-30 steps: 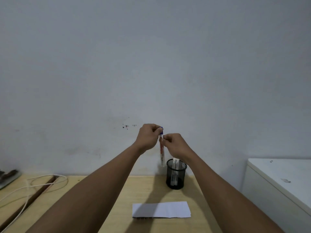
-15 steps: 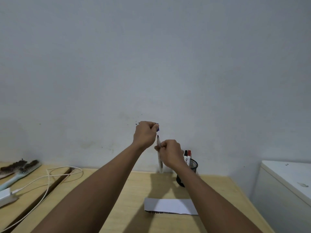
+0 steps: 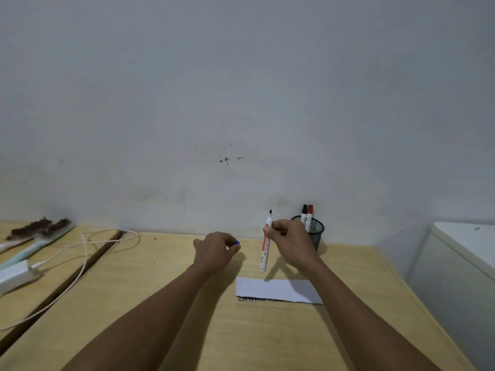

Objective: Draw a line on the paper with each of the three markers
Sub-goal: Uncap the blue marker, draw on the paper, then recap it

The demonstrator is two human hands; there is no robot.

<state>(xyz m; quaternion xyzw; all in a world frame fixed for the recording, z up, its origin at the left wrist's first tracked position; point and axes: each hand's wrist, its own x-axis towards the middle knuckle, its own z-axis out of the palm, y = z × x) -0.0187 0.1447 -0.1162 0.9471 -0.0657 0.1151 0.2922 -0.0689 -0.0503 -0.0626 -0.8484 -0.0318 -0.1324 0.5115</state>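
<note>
While right hand (image 3: 290,243) grips marker (image 3: 265,250).

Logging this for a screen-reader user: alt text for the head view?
The right hand holds an uncapped marker tip-up above a white paper on a wooden desk, while the left hand pinches its blue cap. Two more markers stand in a mesh cup.

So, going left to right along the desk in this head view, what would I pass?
Brushes → white cable → left hand pinching the blue cap → uncapped marker in the right hand → mesh pen cup → white cabinet.
</note>
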